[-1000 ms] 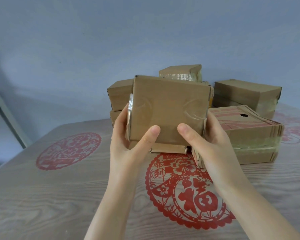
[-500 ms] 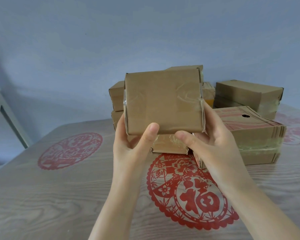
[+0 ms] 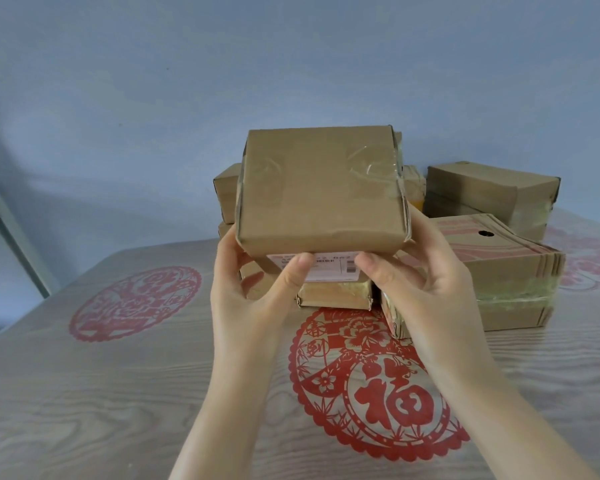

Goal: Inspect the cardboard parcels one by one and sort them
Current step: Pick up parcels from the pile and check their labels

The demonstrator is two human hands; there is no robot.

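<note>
You hold a taped cardboard parcel (image 3: 321, 195) up above the counter (image 3: 118, 393), mid-scene, tilted so its plain broad face and the white shipping label (image 3: 329, 269) on its lower near side both show. Your left grip (image 3: 253, 289) is clamped on the parcel's lower left edge and your right grip (image 3: 420, 282) on its lower right edge, both thumbs on the label. Beyond your hands more parcels rest on the counter: a small taped parcel (image 3: 336, 294), a pink-printed box (image 3: 499, 258) to the right and a plain brown box (image 3: 489, 188) at far right. A red paper-cut (image 3: 378, 393) lies on the near counter.
</note>
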